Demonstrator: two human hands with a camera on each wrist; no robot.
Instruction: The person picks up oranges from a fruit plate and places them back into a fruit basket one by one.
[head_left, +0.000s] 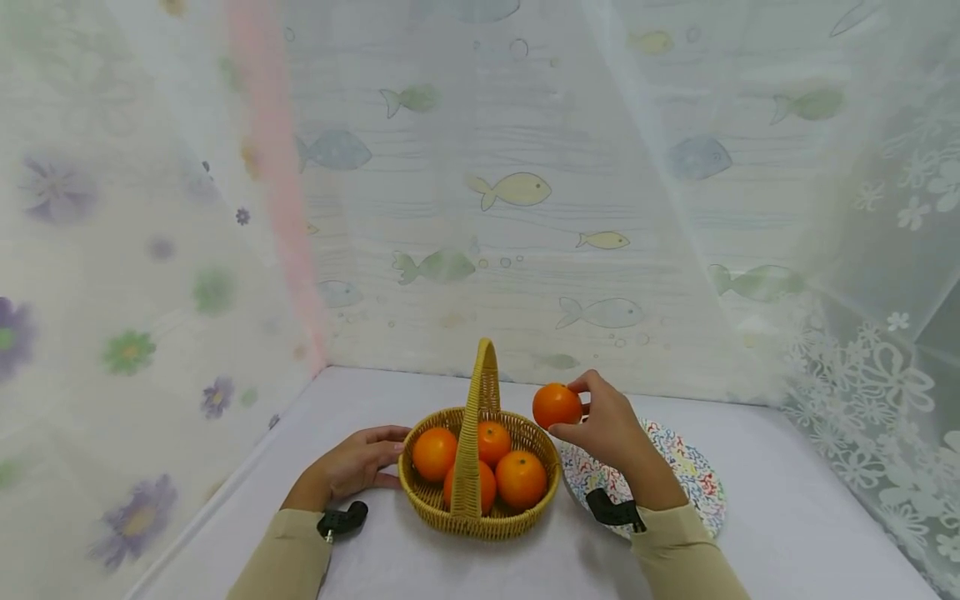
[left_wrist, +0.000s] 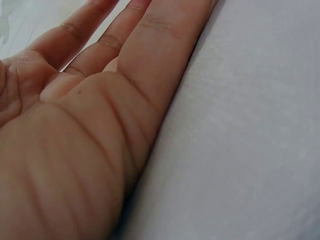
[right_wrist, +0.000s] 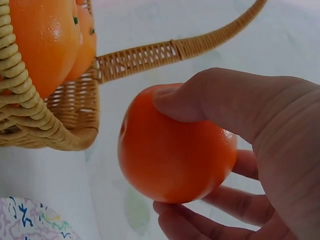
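Note:
My right hand [head_left: 611, 427] pinches an orange [head_left: 555, 406] between thumb and fingers, raised just right of the basket rim. In the right wrist view, the thumb presses one side of that orange [right_wrist: 172, 152] and the fingertips support the other. A yellow wicker basket [head_left: 498, 527] with a tall arched handle holds several oranges [head_left: 521, 479]. At the basket's left side, my left hand [head_left: 356, 467] rests with fingers extended against the rim. The left wrist view shows only that palm and straight fingers [left_wrist: 157, 50] along the white cloth; the basket is out of sight there.
Right of the basket lies a round plate [head_left: 701, 479] with a multicoloured pattern, partly hidden by my right forearm. A white cloth [head_left: 367, 558] covers the table. Sheer curtains [head_left: 450, 208] printed with fish and flowers enclose the back and sides.

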